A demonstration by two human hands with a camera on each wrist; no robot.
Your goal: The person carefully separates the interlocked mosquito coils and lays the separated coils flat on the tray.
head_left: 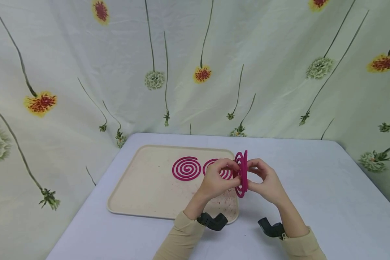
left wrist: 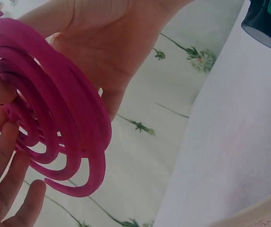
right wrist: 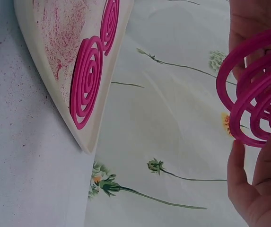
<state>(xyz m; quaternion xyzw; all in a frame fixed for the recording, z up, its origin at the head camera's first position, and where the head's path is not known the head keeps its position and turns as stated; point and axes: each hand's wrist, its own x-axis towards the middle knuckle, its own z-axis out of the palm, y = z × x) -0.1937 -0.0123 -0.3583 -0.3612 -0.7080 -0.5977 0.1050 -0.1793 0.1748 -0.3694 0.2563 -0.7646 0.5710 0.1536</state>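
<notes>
Upright between the two hands is a pair of magenta mosquito coils [head_left: 243, 173], seen nearly edge-on in the head view. The left hand [head_left: 214, 182] pinches its left side with thumb and fingers, while the right hand [head_left: 269, 182] pinches the right side. In the left wrist view, the spiral rings of the held coils [left wrist: 74, 113] overlap, with gaps between their layers. Two more coils lie flat on the beige tray [head_left: 143, 187]: the left coil [head_left: 186, 168] is fully visible, and the right coil [head_left: 226, 174] is partly hidden behind the left hand.
The tray, dusted with reddish crumbs near its right end, sits on a white-covered table [head_left: 315, 187]. Behind hangs a flower-printed cloth [head_left: 273, 72]. Each wrist wears a black camera mount, such as the left mount [head_left: 214, 222].
</notes>
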